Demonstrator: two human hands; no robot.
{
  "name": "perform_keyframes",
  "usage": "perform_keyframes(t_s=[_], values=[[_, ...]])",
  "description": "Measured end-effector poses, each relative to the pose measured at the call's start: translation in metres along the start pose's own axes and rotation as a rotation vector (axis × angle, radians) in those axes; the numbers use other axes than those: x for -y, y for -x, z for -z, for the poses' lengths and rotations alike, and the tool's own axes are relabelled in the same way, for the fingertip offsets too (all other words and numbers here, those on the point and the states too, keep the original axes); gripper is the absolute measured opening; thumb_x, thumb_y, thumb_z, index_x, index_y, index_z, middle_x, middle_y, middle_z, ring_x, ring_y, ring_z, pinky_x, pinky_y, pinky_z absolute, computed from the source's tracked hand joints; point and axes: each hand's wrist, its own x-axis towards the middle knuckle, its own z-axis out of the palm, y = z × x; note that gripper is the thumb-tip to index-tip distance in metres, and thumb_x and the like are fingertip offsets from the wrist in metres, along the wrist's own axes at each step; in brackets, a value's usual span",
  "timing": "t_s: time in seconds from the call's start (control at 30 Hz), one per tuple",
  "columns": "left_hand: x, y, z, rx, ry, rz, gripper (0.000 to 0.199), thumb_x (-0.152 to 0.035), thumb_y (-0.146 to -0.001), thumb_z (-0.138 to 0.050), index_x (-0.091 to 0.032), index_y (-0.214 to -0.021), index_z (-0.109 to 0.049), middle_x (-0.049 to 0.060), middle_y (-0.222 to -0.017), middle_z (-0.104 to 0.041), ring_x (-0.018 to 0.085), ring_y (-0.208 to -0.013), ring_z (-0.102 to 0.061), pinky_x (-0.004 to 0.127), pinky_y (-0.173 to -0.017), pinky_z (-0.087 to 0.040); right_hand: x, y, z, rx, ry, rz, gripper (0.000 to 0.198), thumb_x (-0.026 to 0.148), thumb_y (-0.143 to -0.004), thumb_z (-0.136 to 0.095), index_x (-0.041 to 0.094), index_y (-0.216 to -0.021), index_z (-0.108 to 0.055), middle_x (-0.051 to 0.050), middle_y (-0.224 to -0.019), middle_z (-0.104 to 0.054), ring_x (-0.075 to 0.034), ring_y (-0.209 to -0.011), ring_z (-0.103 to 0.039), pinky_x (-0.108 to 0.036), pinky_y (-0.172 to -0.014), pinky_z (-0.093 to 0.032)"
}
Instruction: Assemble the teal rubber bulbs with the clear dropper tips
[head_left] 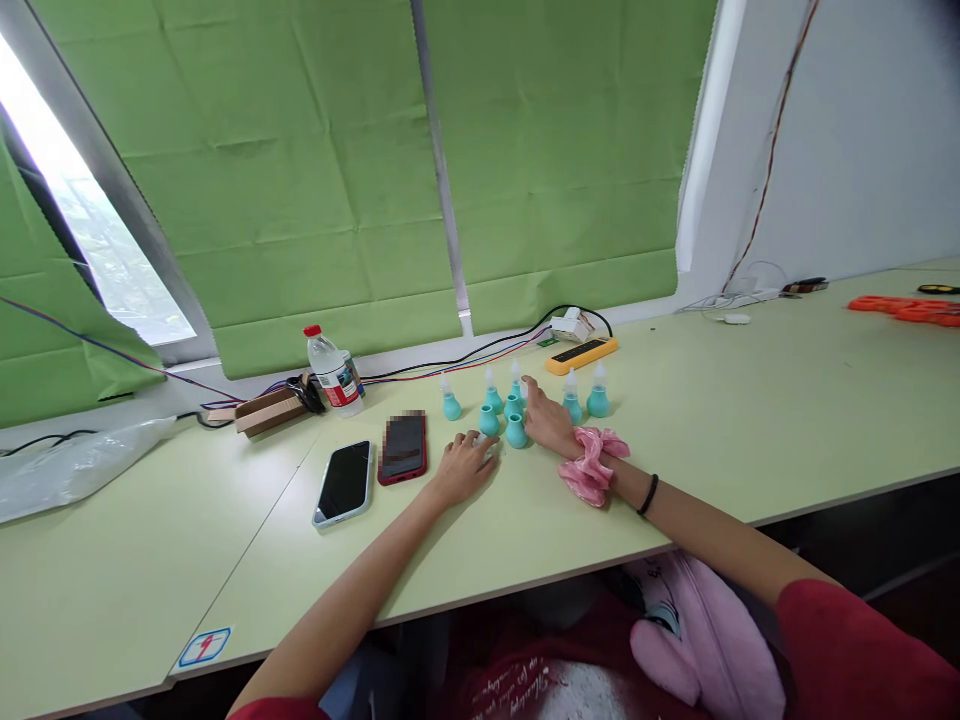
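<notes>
Several small teal squeeze bulbs stand upright in a cluster on the table. Some carry clear pointed tips, such as the bulb [451, 407] at the left and the bulb [598, 402] at the right. Others are open-topped, among them the front bulb [515, 433] and the bulb [488, 421] beside it. My right hand [549, 418] reaches in from the right, its fingers closed around a clear tip [523, 390] at the cluster's back. My left hand [463, 466] lies on the table in front, fingers spread over small clear pieces [486, 446] that are partly hidden.
Left of my hands lie a red-cased phone [405, 447] and a light-cased phone [344, 484]. Behind them stand a water bottle [333, 372] and a cardboard box [274, 410]. A yellow power strip [582, 356] and cables run along the back. Orange objects [904, 309] lie far right.
</notes>
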Motion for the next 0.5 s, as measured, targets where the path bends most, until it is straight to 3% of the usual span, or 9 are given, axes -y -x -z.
perform_keyframes(t_s=[0.13, 0.3, 0.5], values=[[-0.001, 0.001, 0.000, 0.015, -0.030, -0.014, 0.035, -0.039, -0.083, -0.028, -0.033, -0.115, -0.040, 0.007, -0.103, -0.042, 0.022, -0.094, -0.041, 0.039, -0.082, -0.034, 0.005, -0.002, 0.006, -0.055, 0.013, 0.031, 0.052, 0.010, -0.075, -0.037, 0.015, -0.125, -0.021, -0.019, -0.102, -0.049, -0.028, -0.078, -0.053, -0.035, -0.062, -0.035], [-0.001, 0.001, -0.004, 0.007, -0.024, 0.004, 0.033, -0.040, -0.082, -0.029, -0.030, -0.110, -0.045, 0.007, -0.101, -0.040, 0.022, -0.094, -0.040, 0.039, -0.082, -0.034, 0.019, 0.004, 0.022, -0.175, -0.139, 0.262, 0.048, 0.021, -0.084, -0.029, 0.017, -0.129, -0.011, -0.012, -0.109, -0.049, -0.022, -0.095, -0.048, -0.032, -0.081, -0.036], [0.000, -0.003, -0.003, -0.132, 0.039, 0.093, 0.029, -0.032, -0.084, -0.026, -0.022, -0.099, -0.048, 0.008, -0.105, -0.040, 0.021, -0.094, -0.041, 0.038, -0.081, -0.034, 0.030, 0.021, 0.014, -0.060, -0.212, 0.530, 0.038, 0.028, -0.082, -0.035, 0.016, -0.118, -0.036, -0.008, -0.092, -0.056, -0.018, -0.084, -0.052, -0.030, -0.075, -0.040]])
